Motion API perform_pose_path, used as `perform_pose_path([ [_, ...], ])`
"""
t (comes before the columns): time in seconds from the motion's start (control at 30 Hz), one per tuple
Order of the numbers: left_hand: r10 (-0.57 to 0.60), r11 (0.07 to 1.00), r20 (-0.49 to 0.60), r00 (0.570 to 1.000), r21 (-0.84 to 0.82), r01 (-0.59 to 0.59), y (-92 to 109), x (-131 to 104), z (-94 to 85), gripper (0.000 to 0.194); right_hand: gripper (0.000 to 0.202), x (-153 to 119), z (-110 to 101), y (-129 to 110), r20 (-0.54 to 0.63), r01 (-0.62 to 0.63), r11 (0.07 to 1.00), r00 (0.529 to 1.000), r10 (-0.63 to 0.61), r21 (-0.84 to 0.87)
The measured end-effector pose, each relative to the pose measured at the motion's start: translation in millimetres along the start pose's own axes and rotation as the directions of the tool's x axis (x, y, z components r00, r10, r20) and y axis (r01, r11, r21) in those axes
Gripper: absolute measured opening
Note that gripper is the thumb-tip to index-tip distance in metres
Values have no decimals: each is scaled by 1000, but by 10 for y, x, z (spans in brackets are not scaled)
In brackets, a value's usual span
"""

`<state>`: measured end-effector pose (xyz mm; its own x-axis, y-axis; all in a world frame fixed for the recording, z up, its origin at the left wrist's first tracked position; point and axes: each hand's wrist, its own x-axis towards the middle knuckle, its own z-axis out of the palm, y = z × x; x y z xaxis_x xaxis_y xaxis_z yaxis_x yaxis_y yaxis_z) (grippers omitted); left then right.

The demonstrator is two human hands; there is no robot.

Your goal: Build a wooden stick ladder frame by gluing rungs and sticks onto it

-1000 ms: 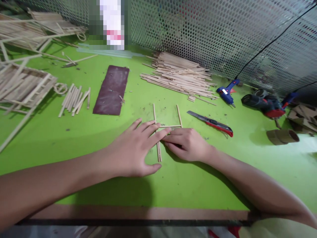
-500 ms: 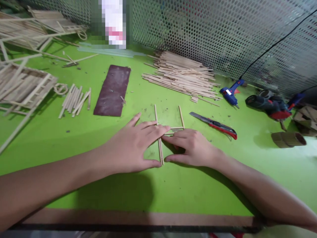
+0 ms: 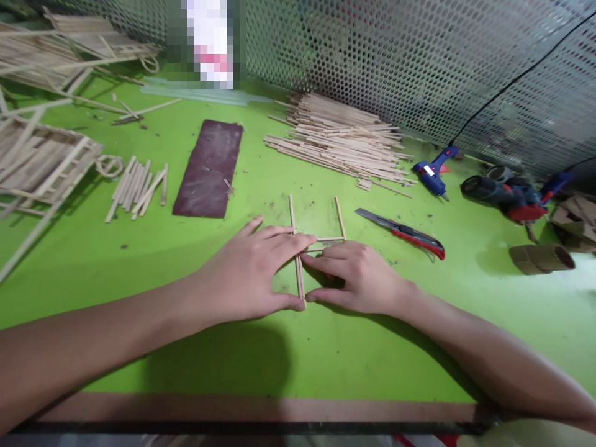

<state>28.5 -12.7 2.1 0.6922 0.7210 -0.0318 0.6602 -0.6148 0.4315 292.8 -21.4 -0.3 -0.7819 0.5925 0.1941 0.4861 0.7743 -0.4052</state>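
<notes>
- Head view: the left hand (image 3: 246,270) lies spread over thin sticks (image 3: 300,279) on the green table (image 3: 335,360), its thumb now at their near end.
- The right hand (image 3: 361,273) has thumb now parted from forefinger; whether it grips, I cannot tell.
- The sticks seem steadied from both sides.

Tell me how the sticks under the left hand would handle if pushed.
The sticks are probably light, being so thin. Each looks stiff, since its visible length runs straight. Pushed, they might shift out of line: the left hand covers part of where they meet, so how firmly they join can't be told.
</notes>
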Motion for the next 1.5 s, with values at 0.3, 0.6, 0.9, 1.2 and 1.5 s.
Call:
perform_pose_path([
  [0.3, -2, 1000, -2, 1000, 7, 2, 0, -2, 10, 105, 53, 7, 5, 0, -6, 8, 1000, 1000, -8, 11],
  [0.6, 40, 999, 54, 998, 30, -41, 54, -58, -25, 101, 47, 6, 12, 39, -1, -3, 999, 1000, 3, 48],
  [0.9, 51, 998, 19, 999, 29, -51, 107, -62, 29, 88, 39, 15, 26, 40, 2, -17, 997, 1000, 16, 80],
  [1.2, 45, 998, -22, 999, -32, -46, 125, -3, -13, 89, 40, 32, -1, 30, 8, -13, 997, 1000, 12, 76],
  [1.5, 43, 999, 43, 998, -27, -42, 16, -24, -72, 112, 44, 18, 4, 19, 1, 3, 1000, 1000, -3, 18],
])
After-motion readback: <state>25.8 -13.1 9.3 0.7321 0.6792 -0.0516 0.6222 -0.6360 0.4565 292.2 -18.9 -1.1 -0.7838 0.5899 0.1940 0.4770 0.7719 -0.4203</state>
